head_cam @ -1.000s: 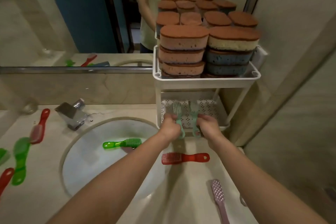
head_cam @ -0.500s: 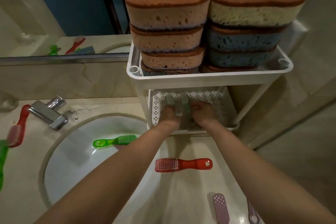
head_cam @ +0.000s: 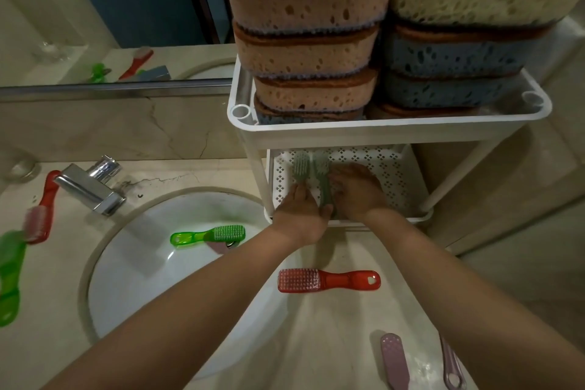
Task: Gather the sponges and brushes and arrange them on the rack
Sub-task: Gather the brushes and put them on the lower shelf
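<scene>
While both forearms stretch toward 12 o'clock, the left hand (head_cam: 300, 215) and the right hand (head_cam: 359, 195) sit side by side on the perforated lower shelf (head_cam: 386, 168) of the white rack (head_cam: 380, 133), which stands on the counter (head_cam: 332, 326) at 2 o'clock from the sink basin (head_cam: 133, 279). Two brushes lie on that shelf with their bristle heads pointing to 12 o'clock. The left hand's fingers curl over the handle of the left grey-green brush (head_cam: 300, 166), grasping it. The right grey-green brush (head_cam: 323, 180) lies just beside it, its handle showing between the two hands. The right hand's fingers rest against this brush at its 3 o'clock side, but whether they grip it cannot be told. On the rack's top tray, sponges stand in two stacks: the orange sponge stack (head_cam: 304, 51) at 11 o'clock from the hands and the yellow-and-blue sponge stack (head_cam: 452, 57) at 1 o'clock. A green brush (head_cam: 209, 234) lies inside the basin, at 9 o'clock from the left wrist. A red brush (head_cam: 329, 280) lies on the counter at 6 o'clock from the hands, between the forearms. Two pink brushes (head_cam: 395, 361) lie near the frame's 5 o'clock edge. A chrome faucet (head_cam: 91, 188) stands at the basin's 11 o'clock, with a second red brush (head_cam: 41, 209) and a second green brush (head_cam: 9, 275) well out at 9 o'clock.
</scene>
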Tool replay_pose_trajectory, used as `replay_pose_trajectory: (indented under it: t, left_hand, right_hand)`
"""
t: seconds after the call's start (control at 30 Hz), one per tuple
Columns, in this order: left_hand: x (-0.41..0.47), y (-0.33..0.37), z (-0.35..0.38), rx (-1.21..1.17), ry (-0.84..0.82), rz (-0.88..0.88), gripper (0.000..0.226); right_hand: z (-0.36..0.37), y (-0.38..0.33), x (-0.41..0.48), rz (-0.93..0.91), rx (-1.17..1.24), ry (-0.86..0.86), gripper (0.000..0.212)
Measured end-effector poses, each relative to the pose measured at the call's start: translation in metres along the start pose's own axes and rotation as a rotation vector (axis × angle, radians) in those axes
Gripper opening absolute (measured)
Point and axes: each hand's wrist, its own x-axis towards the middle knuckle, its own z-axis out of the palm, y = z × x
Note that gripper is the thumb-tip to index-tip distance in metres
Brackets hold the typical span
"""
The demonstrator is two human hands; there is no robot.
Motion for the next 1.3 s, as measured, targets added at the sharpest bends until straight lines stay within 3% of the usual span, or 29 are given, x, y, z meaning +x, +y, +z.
replay_pose_trajectory:
  t: [0.07,0.13,0.27,0.4,0.57,0.83,1.0,1.07,1.3]
  left_hand:
    - [0.002,-0.001,-0.001,-0.017,-0.050,-0.045,0.074]
    - [0.001,0.002,-0.007,-0.045,-0.094,-0.084,0.072]
    - [0.005,0.011,-0.017,-0.066,-0.158,-0.191,0.070]
    - [0.009,0.011,-0.014,-0.105,-0.142,-0.251,0.074]
    - [0.006,0.007,-0.012,-0.185,-0.145,-0.223,0.078]
    - [0.001,0.004,-0.022,-0.336,-0.062,-0.154,0.075]
    - [-0.027,0.001,-0.018,-0.479,0.059,0.027,0.060]
    - [-0.045,-0.004,-0.013,-0.547,0.088,0.019,0.066]
    - [-0.102,-0.034,0.002,-0.714,0.308,0.001,0.050]
  right_hand:
    - [0.004,-0.001,0.003,-0.024,-0.100,-0.126,0.064]
    - [0.011,-0.004,0.008,-0.026,-0.107,-0.130,0.073]
    - [0.013,-0.016,0.010,-0.042,0.047,-0.088,0.066]
    - [0.011,-0.024,0.011,-0.059,0.006,-0.057,0.055]
    - [0.006,-0.030,0.008,-0.115,-0.082,-0.108,0.052]
    - [0.006,-0.028,0.010,-0.160,0.004,-0.190,0.056]
    - [0.004,-0.031,-0.003,-0.093,0.159,0.036,0.045]
    - [0.001,-0.034,-0.012,-0.015,0.233,0.092,0.041]
    - [0.002,-0.073,-0.066,0.046,0.575,0.328,0.028]
